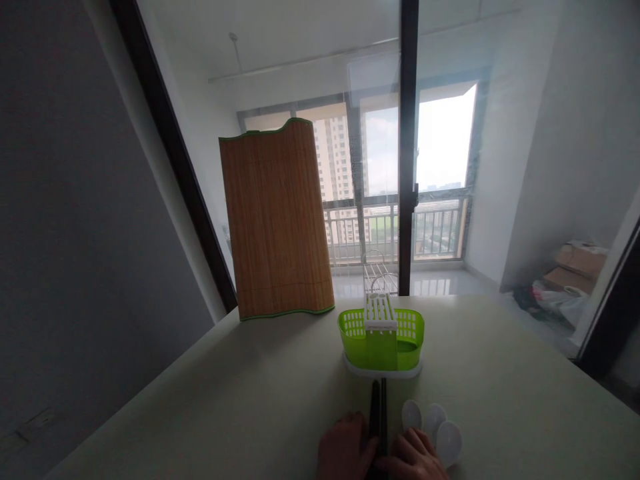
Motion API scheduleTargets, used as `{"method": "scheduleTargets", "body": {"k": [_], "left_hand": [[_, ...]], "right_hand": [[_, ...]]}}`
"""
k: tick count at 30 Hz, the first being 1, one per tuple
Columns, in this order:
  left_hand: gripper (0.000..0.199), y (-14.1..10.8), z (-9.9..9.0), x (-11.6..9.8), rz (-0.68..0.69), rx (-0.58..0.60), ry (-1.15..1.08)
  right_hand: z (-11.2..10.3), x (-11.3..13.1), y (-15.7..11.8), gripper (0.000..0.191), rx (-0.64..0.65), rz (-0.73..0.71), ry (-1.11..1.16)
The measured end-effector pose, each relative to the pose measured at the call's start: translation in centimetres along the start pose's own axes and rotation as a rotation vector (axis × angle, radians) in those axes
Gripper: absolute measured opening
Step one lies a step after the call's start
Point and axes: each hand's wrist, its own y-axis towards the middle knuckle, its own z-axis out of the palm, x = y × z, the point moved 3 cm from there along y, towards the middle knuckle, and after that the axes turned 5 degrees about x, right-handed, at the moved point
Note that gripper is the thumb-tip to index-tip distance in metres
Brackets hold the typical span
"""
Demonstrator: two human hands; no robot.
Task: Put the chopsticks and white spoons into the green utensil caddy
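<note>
At the bottom of the view, my left hand (pixel 344 445) is closed beside two long dark utensils (pixel 379 408), its fingers curled and touching them. Close on their right side is my right hand (pixel 413 455), fingers bent, near the lower part of the dark utensils and the white spoons. Three white spoons (pixel 449 443) fan out with their bowls upward. Just beyond the utensils' tips stands a green basket (pixel 383 352) on a white base, with a white slotted holder (pixel 380 312) across its middle. The undersides of both hands are hidden.
An upright, partly rolled bamboo mat (pixel 277 223) with green edging stands at the table's back left. The pale table (pixel 240 400) reaches back to a glass door with a dark frame (pixel 407 147). Behind the glass are a wire rack and, at right, cardboard boxes (pixel 575 267).
</note>
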Motion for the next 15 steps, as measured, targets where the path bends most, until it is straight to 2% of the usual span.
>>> {"method": "scheduleTargets", "body": {"k": [3, 9, 13, 15], "left_hand": [[0.023, -0.6, 0.9, 0.7, -0.007, 0.029, -0.01], [0.023, -1.1, 0.3, 0.3, -0.017, 0.035, -0.012], [0.022, -1.2, 0.1, 0.1, -0.024, 0.019, -0.022], [0.022, -1.1, 0.0, 0.1, -0.032, 0.022, -0.026]], "right_hand": [[-0.9, 0.4, 0.4, 0.023, -0.033, 0.028, 0.059], [-1.4, 0.5, 0.4, 0.005, 0.052, 0.066, 0.084], [-1.5, 0.8, 1.1, 0.028, 0.136, 0.055, 0.043], [-1.7, 1.0, 1.5, 0.028, 0.171, 0.057, 0.04]]}}
